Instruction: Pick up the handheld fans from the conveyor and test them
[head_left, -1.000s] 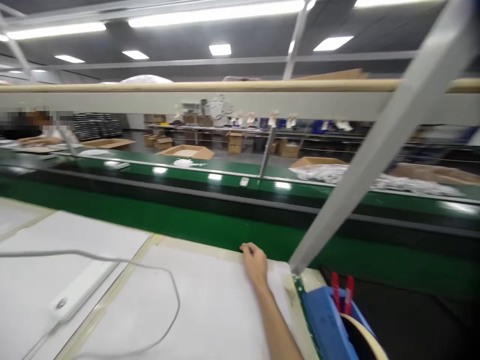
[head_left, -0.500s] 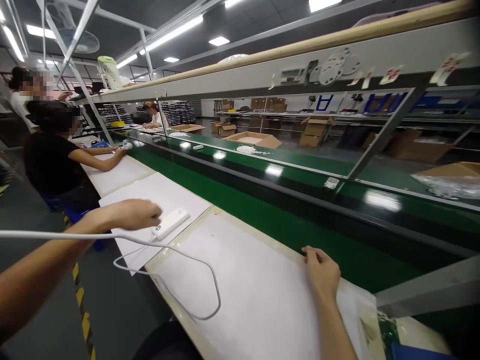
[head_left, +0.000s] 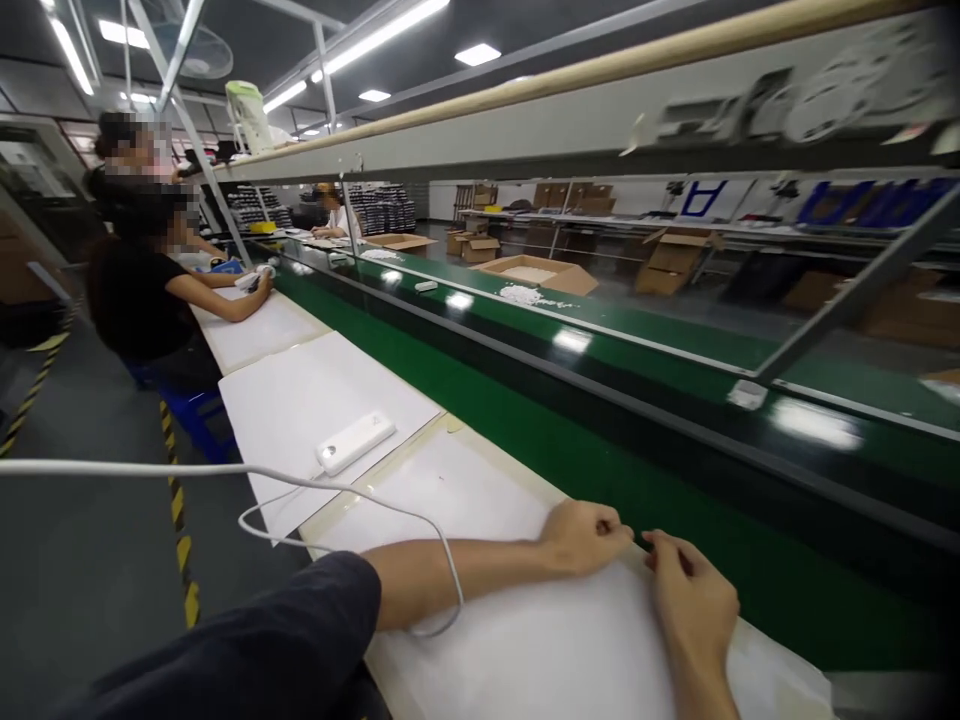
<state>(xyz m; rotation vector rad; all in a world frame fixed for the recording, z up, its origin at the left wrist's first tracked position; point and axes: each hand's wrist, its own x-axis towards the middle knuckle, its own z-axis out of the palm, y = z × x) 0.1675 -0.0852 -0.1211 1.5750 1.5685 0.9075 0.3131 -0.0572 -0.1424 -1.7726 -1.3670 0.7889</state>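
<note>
My left hand [head_left: 589,535] reaches across the white-covered worktop [head_left: 540,640], its fingers curled together in a pinch. Close by on the right, my right hand [head_left: 694,595] is also closed, thumb and fingertips drawn together. The fingertips of both hands come near each other by the belt's edge, with a small gap between them. Whatever either hand may hold is too small or hidden to make out. Away to the left, a white oblong device [head_left: 356,443] with a round button lies on a white sheet. A white cable [head_left: 390,507] loops across in front of my left forearm.
A green conveyor belt [head_left: 480,400] runs along the worktop. Beyond it, small white parts [head_left: 521,294] are heaped near an open carton [head_left: 536,272]. A co-worker in black [head_left: 139,285] sits at the left. A slanted metal post [head_left: 832,290] and an overhead beam [head_left: 510,140] frame the line.
My left hand has moved right, from beside the white device to near my right hand. The view has shifted slightly to the right. My right hand stays by the belt edge, still closed.
</note>
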